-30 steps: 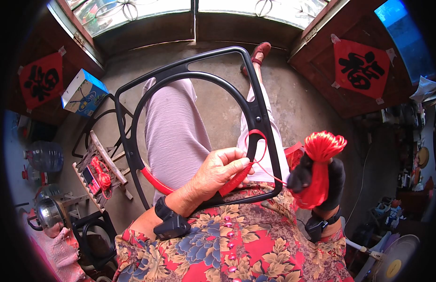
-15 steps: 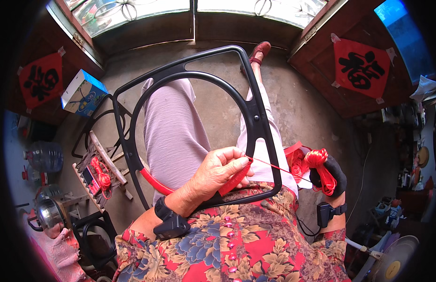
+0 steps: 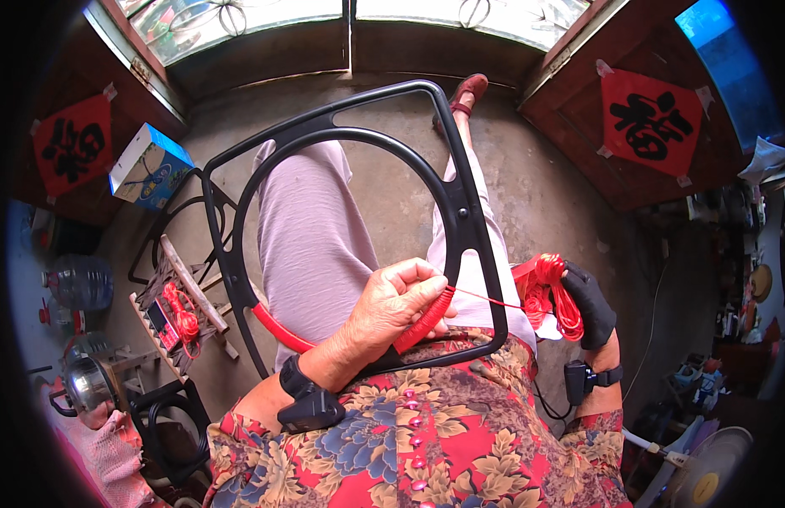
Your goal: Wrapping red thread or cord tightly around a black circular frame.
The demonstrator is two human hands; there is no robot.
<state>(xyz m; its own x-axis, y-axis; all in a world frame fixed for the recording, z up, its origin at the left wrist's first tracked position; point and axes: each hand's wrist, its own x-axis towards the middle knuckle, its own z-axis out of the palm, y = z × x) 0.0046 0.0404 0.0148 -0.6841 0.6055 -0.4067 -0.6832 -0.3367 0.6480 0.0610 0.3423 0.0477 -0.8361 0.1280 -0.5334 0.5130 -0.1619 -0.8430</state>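
Note:
A black metal frame (image 3: 472, 199) with a round inner ring (image 3: 350, 134) rests across my lap. Red cord is wound tightly round the ring's near right part, forming a red wrapped section (image 3: 420, 334); another red section (image 3: 279, 328) covers its near left. My left hand (image 3: 392, 309) is bare, with thumb and finger pinched on the cord at the upper end of the wrapping. From there a single red strand (image 3: 487, 299) runs taut to the right. My right hand (image 3: 591, 309), in a black glove, is closed at the side of a looped skein of red cord (image 3: 565, 306); its fingertips are partly hidden.
At left a low wooden stool (image 3: 185, 271) bears another red cord bundle (image 3: 181, 311). Beyond it are a blue-and-white box (image 3: 151, 173) and a clear water jug (image 3: 81, 282). A metal pot (image 3: 92, 391) sits near left, a fan (image 3: 710, 474) near right. Double doors stand ahead.
My right hand has turned and shifted slightly, carrying the skein a little left and up; more of the glove's back shows. My left hand and the frame have hardly moved.

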